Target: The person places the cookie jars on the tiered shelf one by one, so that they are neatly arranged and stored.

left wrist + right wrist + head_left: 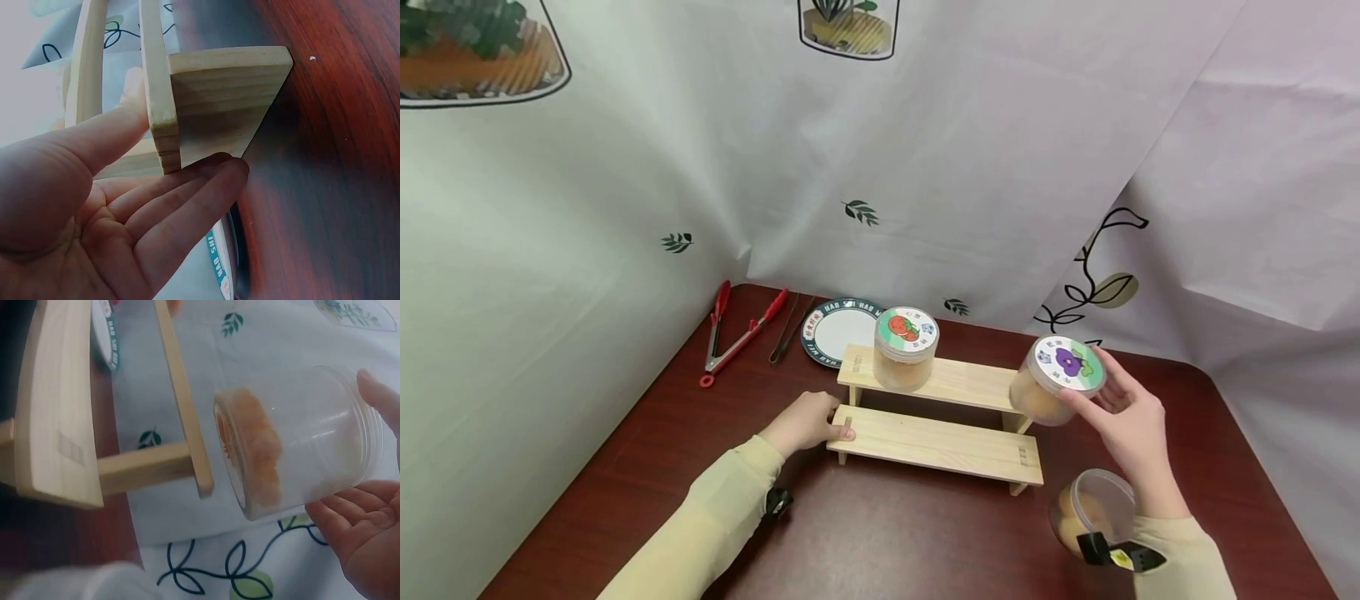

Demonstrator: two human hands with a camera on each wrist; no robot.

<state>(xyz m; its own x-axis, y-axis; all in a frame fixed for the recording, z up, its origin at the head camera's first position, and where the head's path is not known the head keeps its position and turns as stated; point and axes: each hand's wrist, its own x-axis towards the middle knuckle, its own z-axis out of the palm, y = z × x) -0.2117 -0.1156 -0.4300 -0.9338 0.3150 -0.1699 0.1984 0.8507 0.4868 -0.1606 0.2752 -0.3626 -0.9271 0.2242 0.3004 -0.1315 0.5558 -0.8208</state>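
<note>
A two-tier wooden rack (932,442) stands on the dark red table. At its left end my left hand (805,422) grips the lower board, the thumb on top and the fingers (187,212) against the end support. My right hand (1131,417) holds a clear jar (1045,396) by its lid, which carries a purple picture. This jar is tilted near the right end of the upper board, with light brown food (253,450) gathered at its base. Another jar (904,371), its lid showing a red-orange picture, sits upright on the upper board's left part.
A third clear jar (1086,508) with round pale-brown pieces is on the table by my right wrist. Behind the rack lies a dark-rimmed plate (842,331). Red-handled tongs (737,350) and thin metal tongs (786,333) lie at the back left. Patterned cloth (925,167) hangs behind.
</note>
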